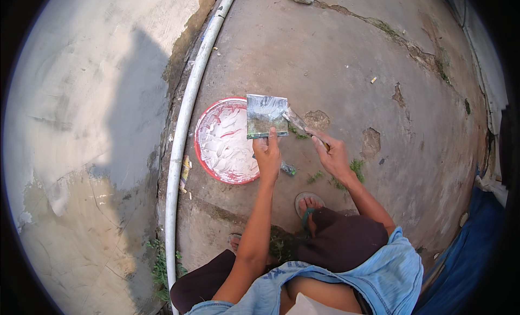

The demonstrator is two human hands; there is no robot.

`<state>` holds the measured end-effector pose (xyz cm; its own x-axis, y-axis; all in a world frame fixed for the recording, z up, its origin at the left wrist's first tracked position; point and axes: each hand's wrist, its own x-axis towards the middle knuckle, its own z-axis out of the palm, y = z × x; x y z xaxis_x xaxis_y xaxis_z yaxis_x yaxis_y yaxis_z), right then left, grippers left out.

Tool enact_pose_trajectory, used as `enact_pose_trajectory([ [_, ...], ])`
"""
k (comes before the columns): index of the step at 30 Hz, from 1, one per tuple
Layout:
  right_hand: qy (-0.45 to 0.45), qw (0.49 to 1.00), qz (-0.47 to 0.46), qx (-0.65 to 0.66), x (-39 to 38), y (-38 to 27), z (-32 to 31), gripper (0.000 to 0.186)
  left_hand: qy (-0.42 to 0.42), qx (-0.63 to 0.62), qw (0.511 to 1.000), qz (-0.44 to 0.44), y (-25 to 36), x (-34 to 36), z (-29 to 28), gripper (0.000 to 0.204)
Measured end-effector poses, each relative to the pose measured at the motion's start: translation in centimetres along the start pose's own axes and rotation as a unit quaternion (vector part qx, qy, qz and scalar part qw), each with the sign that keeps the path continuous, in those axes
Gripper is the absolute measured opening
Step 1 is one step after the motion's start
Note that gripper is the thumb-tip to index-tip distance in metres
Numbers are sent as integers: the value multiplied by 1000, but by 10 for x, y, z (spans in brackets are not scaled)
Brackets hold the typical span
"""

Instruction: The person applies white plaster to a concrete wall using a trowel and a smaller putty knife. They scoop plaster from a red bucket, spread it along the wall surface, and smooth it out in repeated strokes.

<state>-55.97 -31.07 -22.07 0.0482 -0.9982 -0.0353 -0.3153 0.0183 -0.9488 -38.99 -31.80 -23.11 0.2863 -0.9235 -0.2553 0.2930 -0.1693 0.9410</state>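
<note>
My left hand (267, 159) grips a flat square metal plate (264, 113) by its near edge, thumb on top. White smears cover its far half, and the near half is bare and dull. My right hand (333, 156) is closed around the handle of a putty knife (296, 121), whose whitened blade meets or nearly meets the plate's right edge. Partly under the plate, on the left, stands a round basin with a red rim (203, 159), filled with thick white paste (227, 144). A tool's dark green handle (288, 169) shows just right of the basin; its other end is hidden.
A long white pipe (184, 117) runs along the foot of the patchy plastered wall (81, 125) on the left. The concrete ground (330, 55) has cracks, shallow pits and weeds (357, 167). My sandalled foot (309, 205) is near the basin. Blue cloth (466, 250) lies at the right.
</note>
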Motion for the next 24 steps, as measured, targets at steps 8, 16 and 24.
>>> enact_pose_trajectory([
  [8, 7, 999, 33, -25, 24, -15, -31, 25, 13, -35, 999, -13, -2, -9, 8, 33],
  [16, -22, 992, -94, -87, 15, 10, -45, 25, 1, -64, 998, -26, 9, 3, 3, 38],
  [24, -36, 991, -66, -109, 22, -1, -53, 25, -80, -17, 995, -61, 17, 2, -8, 40],
])
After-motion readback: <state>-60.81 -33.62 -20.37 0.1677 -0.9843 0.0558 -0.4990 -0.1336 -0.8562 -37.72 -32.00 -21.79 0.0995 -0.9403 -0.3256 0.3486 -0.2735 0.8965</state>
